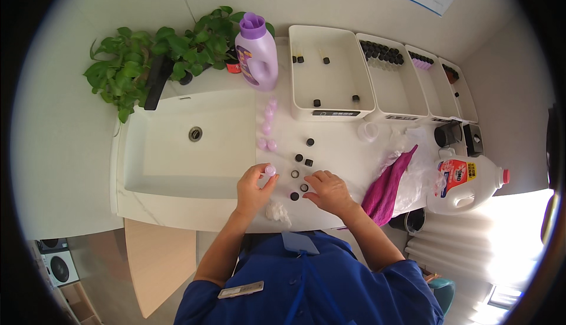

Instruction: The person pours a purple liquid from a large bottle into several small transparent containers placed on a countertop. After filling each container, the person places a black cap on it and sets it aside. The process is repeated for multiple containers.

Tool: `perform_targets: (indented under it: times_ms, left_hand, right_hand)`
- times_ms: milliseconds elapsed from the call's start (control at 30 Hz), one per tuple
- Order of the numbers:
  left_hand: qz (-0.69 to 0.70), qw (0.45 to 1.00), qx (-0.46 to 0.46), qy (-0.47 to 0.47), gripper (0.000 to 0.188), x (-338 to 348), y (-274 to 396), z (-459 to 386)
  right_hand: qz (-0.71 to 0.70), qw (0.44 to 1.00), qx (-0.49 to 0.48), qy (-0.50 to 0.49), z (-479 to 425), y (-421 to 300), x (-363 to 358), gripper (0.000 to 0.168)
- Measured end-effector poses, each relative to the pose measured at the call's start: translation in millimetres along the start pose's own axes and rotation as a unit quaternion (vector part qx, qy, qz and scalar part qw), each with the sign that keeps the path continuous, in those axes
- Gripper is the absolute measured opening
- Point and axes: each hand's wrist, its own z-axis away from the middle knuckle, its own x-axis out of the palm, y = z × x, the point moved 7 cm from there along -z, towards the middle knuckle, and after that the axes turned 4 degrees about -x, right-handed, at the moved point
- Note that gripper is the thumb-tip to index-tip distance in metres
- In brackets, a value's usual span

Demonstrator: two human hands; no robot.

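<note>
My left hand (pixel 253 191) holds a small lilac bottle (pixel 270 170) between thumb and fingertips, its pale top facing up. My right hand (pixel 329 192) hovers over the counter with thumb and fingers apart. Just left of its fingertips lies an upturned black cap (pixel 304 188); whether they touch is unclear. Another upturned cap (pixel 295 174) rests slightly farther off. Close by stands a black-capped lilac bottle (pixel 294 196). Several more black caps, among them one black cap (pixel 310 142), lie beyond. Several lilac bottles (pixel 266 128) line the sink's right edge. A crumpled whitish wad (pixel 277 212) lies near the front edge.
Left is a white sink (pixel 185 187) with a black faucet (pixel 158 82). Behind stand a purple detergent jug (pixel 258 64), potted plants (pixel 128 68) and white bins (pixel 331 88) holding black-capped vials. Rightward lie a magenta cloth (pixel 389 188), clear plastic (pixel 413 188) and an OMO jug (pixel 473 183).
</note>
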Motion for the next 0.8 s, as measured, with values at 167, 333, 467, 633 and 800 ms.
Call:
perform_targets:
  times_ms: [167,333,467,633,800]
  left_hand:
    - [0.031,0.999,0.006,-0.011,0.029,-1,11,1]
    - [0.048,0.998,0.015,-0.029,0.028,7,19,1]
    - [0.056,0.997,0.028,-0.037,0.028,11,30,1]
    - [0.062,0.996,0.042,-0.038,0.028,12,31,3]
    - [0.066,0.996,0.045,-0.032,0.029,10,30,6]
  right_hand:
    - [-0.042,0.999,0.008,0.018,0,8,12,0.032]
    - [-0.143,0.985,0.002,0.097,-25,-6,-35,0.032]
    - [-0.127,0.991,-0.015,0.027,-52,-34,-60,0.029]
    - [-0.090,0.995,-0.038,-0.014,-67,-51,-67,0.028]
    - [-0.110,0.990,-0.085,0.009,-69,-55,-65,0.031]
